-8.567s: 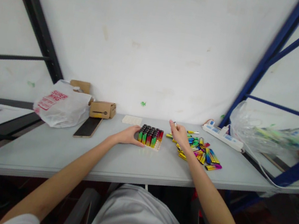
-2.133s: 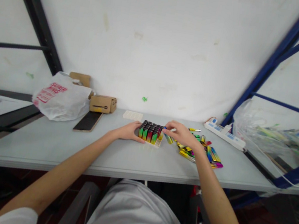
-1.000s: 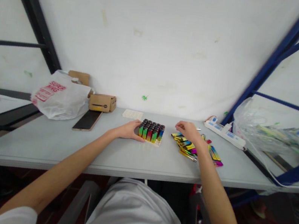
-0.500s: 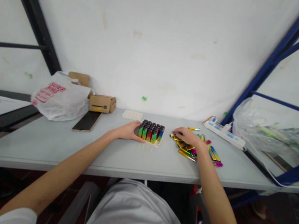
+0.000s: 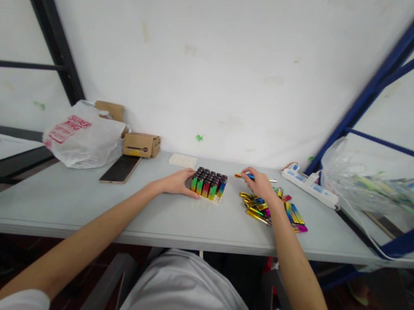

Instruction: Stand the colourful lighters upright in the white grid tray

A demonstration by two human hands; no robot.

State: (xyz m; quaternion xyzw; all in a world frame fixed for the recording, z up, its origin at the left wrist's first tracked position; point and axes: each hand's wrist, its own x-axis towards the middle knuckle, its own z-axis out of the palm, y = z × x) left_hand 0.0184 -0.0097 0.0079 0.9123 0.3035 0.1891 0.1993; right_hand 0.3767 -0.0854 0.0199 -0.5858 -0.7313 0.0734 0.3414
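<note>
Several lighters [image 5: 208, 181] with shiny multicoloured bodies and black tops stand upright in rows in a white plastic tray [image 5: 218, 200]. My left hand [image 5: 179, 182] is wrapped round the left side of this block, thumb at the front and fingers behind. To the right, my right hand [image 5: 260, 183] pinches a single lighter [image 5: 239, 175] just above the table, its red and yellow end pointing left. Under and beside my right wrist lies a loose pile of metallic lighters [image 5: 259, 211], gold, blue and magenta; my forearm covers part of it.
A white perforated tray [image 5: 183, 160] lies by the wall. To the left are a phone [image 5: 120, 169], a cardboard box [image 5: 141, 145] and a white plastic bag [image 5: 83, 137]. A power strip [image 5: 310, 187] sits at right, near a blue frame post [image 5: 357, 111].
My right hand has lifted a lighter from the pile and moved slightly up and away from it. My left hand stays at the tray.
</note>
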